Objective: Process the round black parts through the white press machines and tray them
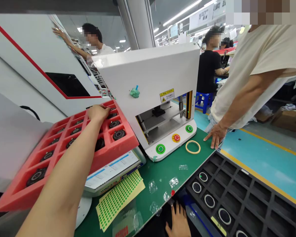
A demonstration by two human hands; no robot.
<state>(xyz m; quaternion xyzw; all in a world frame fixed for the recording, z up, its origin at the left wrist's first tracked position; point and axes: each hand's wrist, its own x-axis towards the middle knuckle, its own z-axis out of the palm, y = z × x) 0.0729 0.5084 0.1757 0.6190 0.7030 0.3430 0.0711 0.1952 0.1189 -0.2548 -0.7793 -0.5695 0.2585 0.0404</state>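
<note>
My left hand [98, 113] reaches over the red foam tray [122, 141], its fingers curled into a compartment at the far right corner. They close on a black round part, mostly hidden under the fingers. Other black round parts [119, 134] sit in the tray's compartments, some covered by my forearm. The tray lies tilted on top of a monitor [113, 168]. Low in the view, my right hand [179, 220] rests palm down with fingers outstretched, holding nothing, just below the green tabletop's edge [167, 181].
A white press [148, 75] with green and red buttons stands on the table. Nearby lie a tape ring [192, 147], a green-dot sticker sheet [120, 197] and plastic scraps. A black compartment tray [256, 197] holds several silver-rimmed discs. At right, a person's hand [215, 135] touches the table corner.
</note>
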